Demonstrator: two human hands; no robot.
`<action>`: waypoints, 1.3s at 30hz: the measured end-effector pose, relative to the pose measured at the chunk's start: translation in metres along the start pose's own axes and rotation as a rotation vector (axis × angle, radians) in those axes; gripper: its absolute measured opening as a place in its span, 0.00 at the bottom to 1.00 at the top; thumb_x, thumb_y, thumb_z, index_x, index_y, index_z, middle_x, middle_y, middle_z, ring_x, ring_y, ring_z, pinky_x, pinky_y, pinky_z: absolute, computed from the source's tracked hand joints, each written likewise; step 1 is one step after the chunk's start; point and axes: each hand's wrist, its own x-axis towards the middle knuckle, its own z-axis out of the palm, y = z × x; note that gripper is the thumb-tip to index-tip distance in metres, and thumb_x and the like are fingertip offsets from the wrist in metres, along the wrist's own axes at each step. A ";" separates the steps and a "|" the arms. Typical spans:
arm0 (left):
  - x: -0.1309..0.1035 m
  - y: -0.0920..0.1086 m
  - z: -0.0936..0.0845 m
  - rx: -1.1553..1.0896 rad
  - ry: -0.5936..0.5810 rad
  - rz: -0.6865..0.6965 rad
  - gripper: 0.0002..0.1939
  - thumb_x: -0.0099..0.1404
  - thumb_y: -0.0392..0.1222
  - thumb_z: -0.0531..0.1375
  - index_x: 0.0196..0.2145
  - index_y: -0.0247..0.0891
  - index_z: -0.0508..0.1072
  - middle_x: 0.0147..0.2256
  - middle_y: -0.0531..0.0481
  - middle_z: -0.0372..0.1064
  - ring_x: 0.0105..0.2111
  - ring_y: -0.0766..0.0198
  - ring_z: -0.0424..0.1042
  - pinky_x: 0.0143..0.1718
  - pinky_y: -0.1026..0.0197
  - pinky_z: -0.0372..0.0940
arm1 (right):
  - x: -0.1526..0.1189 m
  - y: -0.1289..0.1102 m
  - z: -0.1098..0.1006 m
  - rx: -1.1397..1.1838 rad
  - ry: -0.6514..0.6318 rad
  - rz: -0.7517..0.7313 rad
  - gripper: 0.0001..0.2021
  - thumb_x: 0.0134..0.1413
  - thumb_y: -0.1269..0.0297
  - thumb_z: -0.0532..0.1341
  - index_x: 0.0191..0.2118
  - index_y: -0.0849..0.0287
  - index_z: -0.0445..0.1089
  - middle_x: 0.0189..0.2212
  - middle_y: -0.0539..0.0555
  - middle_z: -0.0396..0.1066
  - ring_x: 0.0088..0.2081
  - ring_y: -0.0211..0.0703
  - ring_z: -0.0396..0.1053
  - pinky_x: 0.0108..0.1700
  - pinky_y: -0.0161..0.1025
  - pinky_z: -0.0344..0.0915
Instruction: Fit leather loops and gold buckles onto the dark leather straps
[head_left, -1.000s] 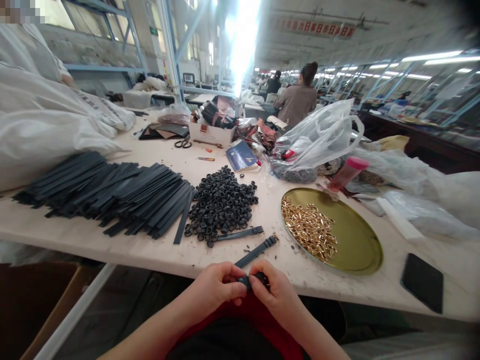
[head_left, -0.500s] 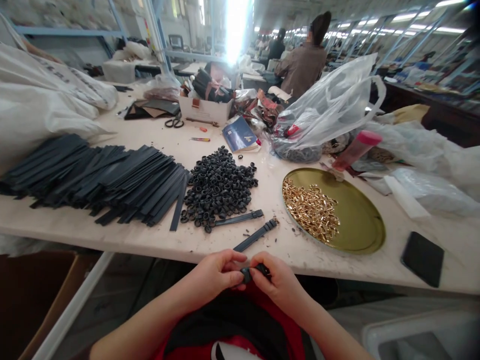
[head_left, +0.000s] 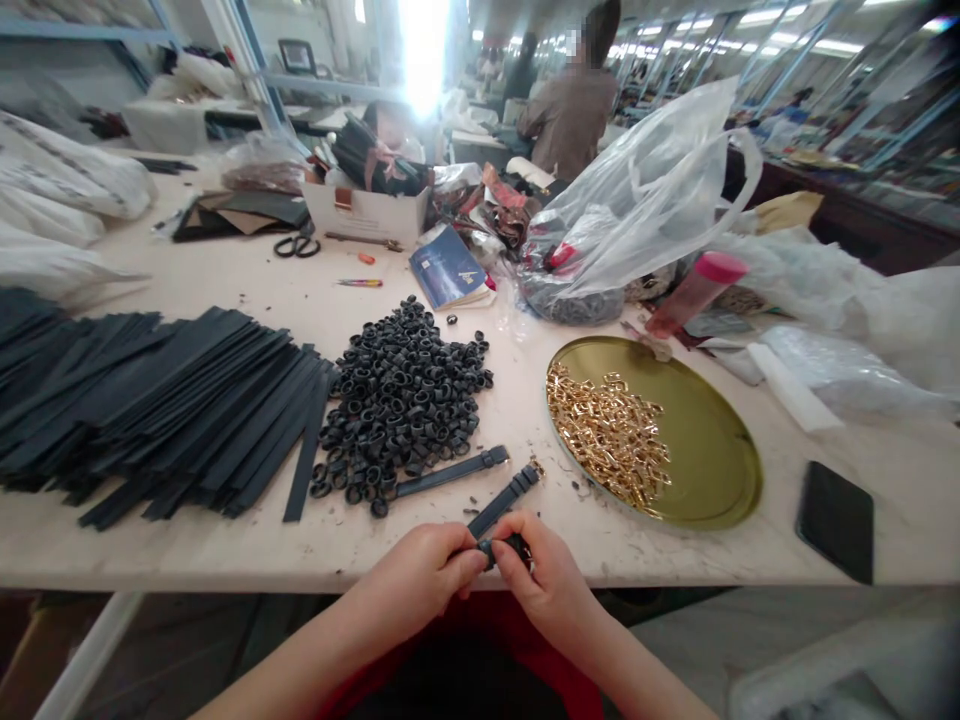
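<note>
My left hand (head_left: pixel 429 572) is closed, its thumb and fingers pinching one end of a short dark strap (head_left: pixel 486 553). My right hand (head_left: pixel 546 572) grips the other end between thumb and forefinger; a small glint shows beside those fingers, too small to make out. Just beyond the hands lies a dark strap with a gold buckle (head_left: pixel 504 500). Left of it rests another buckled strap (head_left: pixel 450 472), touching a heap of small black loops (head_left: pixel 409 400). Gold buckles (head_left: pixel 611 435) are piled on the left side of a round gold tray (head_left: pixel 712 450).
Long dark strips (head_left: pixel 187 410) cover the table's left. Farther back are scissors (head_left: pixel 297 245), a white box (head_left: pixel 367 212), a blue booklet (head_left: pixel 450 268) and a clear plastic bag (head_left: pixel 637 200). A black phone (head_left: pixel 836 520) lies at right. A person (head_left: pixel 570 110) is in the background.
The camera view has shifted, so the table's things appear farther left and its front edge lower. Both hands stay closed together on the strap, now overlapping the table's front edge.
</note>
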 end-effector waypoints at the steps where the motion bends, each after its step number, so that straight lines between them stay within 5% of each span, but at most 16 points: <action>1: 0.005 0.001 0.000 0.028 0.019 0.034 0.14 0.60 0.43 0.47 0.22 0.36 0.66 0.20 0.55 0.63 0.23 0.67 0.63 0.24 0.67 0.53 | 0.004 0.001 0.000 0.002 0.009 -0.004 0.05 0.55 0.66 0.50 0.32 0.57 0.61 0.25 0.50 0.65 0.27 0.38 0.63 0.29 0.34 0.58; 6: 0.026 -0.001 -0.003 0.201 0.117 0.149 0.16 0.64 0.44 0.46 0.26 0.37 0.68 0.25 0.52 0.67 0.27 0.65 0.65 0.27 0.66 0.55 | 0.036 0.006 -0.015 -0.149 0.024 -0.088 0.06 0.57 0.67 0.49 0.32 0.58 0.61 0.25 0.50 0.65 0.27 0.38 0.63 0.29 0.34 0.58; 13: 0.052 -0.021 -0.017 0.713 0.494 0.149 0.10 0.63 0.37 0.49 0.34 0.38 0.70 0.34 0.46 0.67 0.37 0.55 0.65 0.38 0.55 0.58 | 0.068 0.036 -0.026 -0.578 0.133 -0.173 0.09 0.55 0.67 0.52 0.28 0.58 0.66 0.28 0.53 0.66 0.34 0.43 0.62 0.38 0.39 0.57; 18: 0.060 -0.020 0.004 0.744 0.498 0.180 0.10 0.63 0.33 0.48 0.34 0.33 0.69 0.35 0.42 0.65 0.38 0.54 0.65 0.38 0.53 0.60 | 0.055 0.053 -0.017 -0.587 0.258 -0.193 0.09 0.56 0.64 0.51 0.31 0.58 0.66 0.29 0.54 0.67 0.34 0.45 0.64 0.38 0.41 0.59; 21: 0.057 -0.008 0.023 0.748 0.485 0.198 0.10 0.64 0.34 0.48 0.34 0.34 0.69 0.34 0.44 0.67 0.37 0.59 0.66 0.39 0.57 0.61 | 0.049 0.054 -0.017 -0.631 0.356 -0.286 0.11 0.56 0.61 0.51 0.39 0.59 0.67 0.39 0.58 0.68 0.41 0.48 0.64 0.44 0.45 0.59; 24: 0.045 -0.005 0.027 0.763 0.486 0.210 0.09 0.64 0.36 0.50 0.36 0.38 0.69 0.35 0.49 0.68 0.38 0.63 0.67 0.41 0.62 0.61 | 0.046 0.054 -0.017 -0.717 0.261 -0.464 0.11 0.55 0.62 0.52 0.40 0.56 0.69 0.43 0.56 0.68 0.47 0.49 0.62 0.51 0.49 0.53; 27: 0.017 -0.025 0.001 0.783 0.591 0.082 0.08 0.64 0.38 0.49 0.35 0.40 0.69 0.36 0.49 0.67 0.40 0.62 0.67 0.43 0.60 0.60 | 0.042 0.055 -0.017 -0.755 0.219 -0.509 0.09 0.55 0.62 0.53 0.34 0.55 0.70 0.38 0.53 0.72 0.46 0.48 0.64 0.53 0.48 0.51; 33: -0.042 -0.097 -0.069 0.726 0.825 -0.367 0.10 0.64 0.36 0.50 0.41 0.30 0.66 0.38 0.39 0.66 0.39 0.57 0.69 0.38 0.55 0.64 | 0.037 0.054 -0.013 -0.795 0.266 -0.515 0.10 0.54 0.60 0.53 0.32 0.55 0.70 0.36 0.53 0.72 0.44 0.48 0.65 0.52 0.47 0.53; 39: -0.037 -0.122 -0.074 0.627 0.813 -0.489 0.15 0.63 0.43 0.54 0.46 0.35 0.65 0.44 0.46 0.65 0.40 0.61 0.68 0.40 0.53 0.65 | 0.037 0.057 -0.011 -0.859 0.341 -0.537 0.13 0.54 0.57 0.53 0.38 0.59 0.69 0.40 0.57 0.71 0.45 0.49 0.64 0.51 0.48 0.55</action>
